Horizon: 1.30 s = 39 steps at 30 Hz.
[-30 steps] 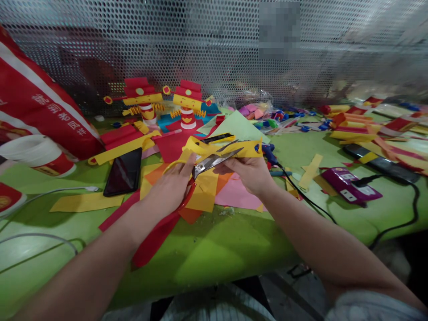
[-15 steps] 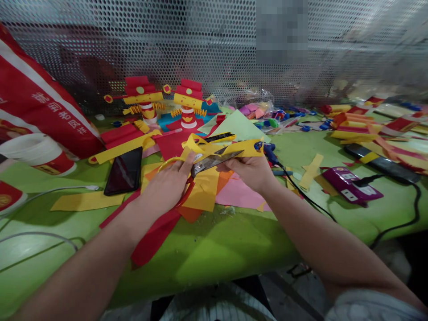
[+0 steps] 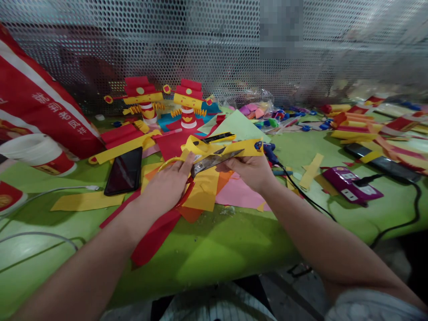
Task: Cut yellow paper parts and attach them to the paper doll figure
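Over paper (image 3: 204, 191), hands (image 3: 167, 183) close together

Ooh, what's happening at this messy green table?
A person's left hand is holding metal-bladed scissors against a yellow paper strip. The right hand pinches the strip near its end. Behind them stand two red-and-yellow paper figures, and a flat black phone lies to the left.

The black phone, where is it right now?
In the head view, the black phone lies on the green table, to the left of the person's left hand, just right of the white cable's plug.
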{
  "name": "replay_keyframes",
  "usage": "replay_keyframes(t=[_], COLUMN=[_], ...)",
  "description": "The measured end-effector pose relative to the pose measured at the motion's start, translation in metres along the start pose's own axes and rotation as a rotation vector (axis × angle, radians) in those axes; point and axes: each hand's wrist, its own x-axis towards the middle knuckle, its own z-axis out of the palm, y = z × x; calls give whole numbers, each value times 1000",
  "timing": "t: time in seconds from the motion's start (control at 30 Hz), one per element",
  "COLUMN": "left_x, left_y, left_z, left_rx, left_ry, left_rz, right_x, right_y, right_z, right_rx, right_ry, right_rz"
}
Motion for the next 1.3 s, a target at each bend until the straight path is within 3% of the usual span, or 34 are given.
replay_keyframes(t=[0.4, 0.67, 0.87, 1.13, 1.3], left_x=[-1, -1, 0, 0, 0], left_y=[-1, -2, -1, -2, -2], left_z=[-2, -5, -2, 0, -2], left_rx=[4, 8, -20, -124, -141], left_ry=[-31, -54, -45, -15, -70], left_rz=[0, 7, 25, 12, -11], right_x=[1, 3, 6, 5, 4], right_y=[-3, -7, -14, -15, -14], right_z=[-2, -11, -13, -11, -11], right_rx=[24, -10, 55, 117, 125], right_ry=[-3, -74, -31, -28, -29], right_rz=[4, 152, 292, 278, 251])
